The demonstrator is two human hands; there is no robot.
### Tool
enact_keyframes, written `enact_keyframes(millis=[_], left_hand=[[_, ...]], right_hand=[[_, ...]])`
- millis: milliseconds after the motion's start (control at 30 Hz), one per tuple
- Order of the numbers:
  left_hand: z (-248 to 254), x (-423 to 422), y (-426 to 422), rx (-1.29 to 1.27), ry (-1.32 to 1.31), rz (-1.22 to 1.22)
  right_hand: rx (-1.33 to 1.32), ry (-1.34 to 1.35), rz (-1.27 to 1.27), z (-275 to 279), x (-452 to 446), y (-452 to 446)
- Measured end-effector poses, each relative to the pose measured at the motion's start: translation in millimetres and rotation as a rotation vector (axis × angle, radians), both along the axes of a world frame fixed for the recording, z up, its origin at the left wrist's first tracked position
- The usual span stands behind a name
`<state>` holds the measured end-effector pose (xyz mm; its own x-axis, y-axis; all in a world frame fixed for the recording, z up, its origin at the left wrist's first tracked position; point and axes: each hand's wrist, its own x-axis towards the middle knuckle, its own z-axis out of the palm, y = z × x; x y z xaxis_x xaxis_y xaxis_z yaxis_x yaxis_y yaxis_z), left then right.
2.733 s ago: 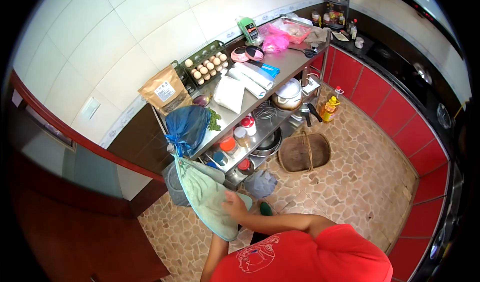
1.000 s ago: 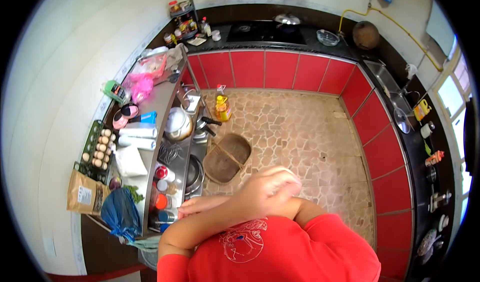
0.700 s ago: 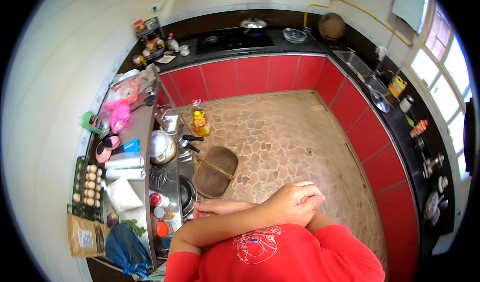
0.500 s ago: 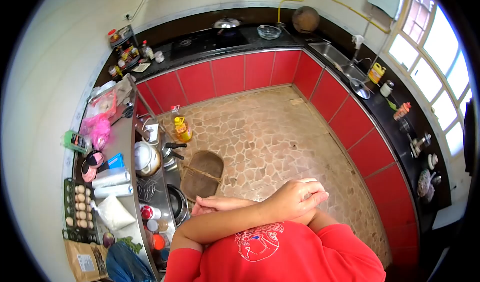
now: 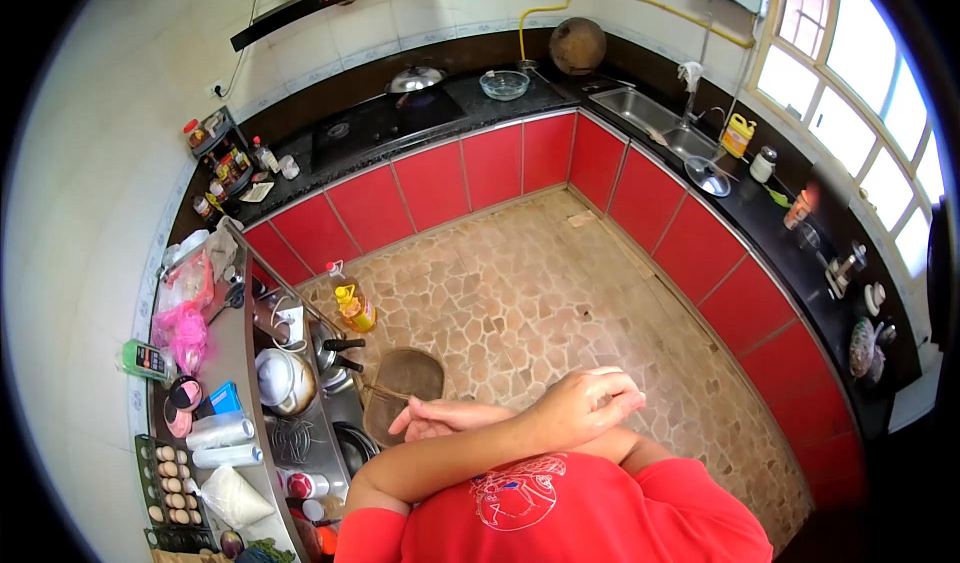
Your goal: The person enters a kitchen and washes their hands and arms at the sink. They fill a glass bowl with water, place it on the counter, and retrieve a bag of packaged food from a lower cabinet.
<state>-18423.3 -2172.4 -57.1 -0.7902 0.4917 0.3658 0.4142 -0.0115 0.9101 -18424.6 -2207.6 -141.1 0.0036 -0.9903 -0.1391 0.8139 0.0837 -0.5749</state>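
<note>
My forearms cross in front of the red shirt (image 5: 620,498). My left hand (image 5: 590,401) lies over the right forearm, on the right side of the view. Its fingers are loosely bent with a gap between them, and no object shows in it. Stretched out to the left, my right hand (image 5: 432,418) has its fingers spread and holds nothing. From above it overlaps the edge of a brown basket (image 5: 412,373) with a handle, which stands on the floor beyond it.
A metal shelf on the left bears eggs (image 5: 172,478), a bag of white grains or powder (image 5: 235,498) and a lidded pot (image 5: 283,378). Oil bottles (image 5: 353,308) stand on the stone-patterned floor (image 5: 520,293). Red cabinets (image 5: 430,183) line the counter, with a sink (image 5: 640,113) at right.
The view has tilted up, bringing more of the range hood into sight. My right hand's fingers are more spread. The arms stay crossed.
</note>
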Motion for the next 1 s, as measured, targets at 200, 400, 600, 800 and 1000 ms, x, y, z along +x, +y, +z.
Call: enact_keyframes(millis=[200,400,600,800,1000], left_hand=[[-2.3,-97.4,16.4,-0.046,-0.082,0.042],[-6.9,-208.5,71.3,-0.078,-0.069,-0.026],[-4.9,-299.4,117.1,-0.169,-0.213,-0.148],[-11.5,-397.7,145.1,1.021,-1.010,-0.499],[-33.1,-487.7,168.9,1.042,-1.031,-0.578]], right_hand=[[-0.112,0.110,0.178,-12.3,-108.4,15.4],[-0.065,0.127,0.049,-3.5,-210.0,70.1],[-0.136,0.026,-0.082,-36.1,-313.8,143.4],[0.010,0.250,-0.963,-104.4,-400.3,231.0],[0.215,-0.232,-1.190,-108.9,-438.5,325.5]])
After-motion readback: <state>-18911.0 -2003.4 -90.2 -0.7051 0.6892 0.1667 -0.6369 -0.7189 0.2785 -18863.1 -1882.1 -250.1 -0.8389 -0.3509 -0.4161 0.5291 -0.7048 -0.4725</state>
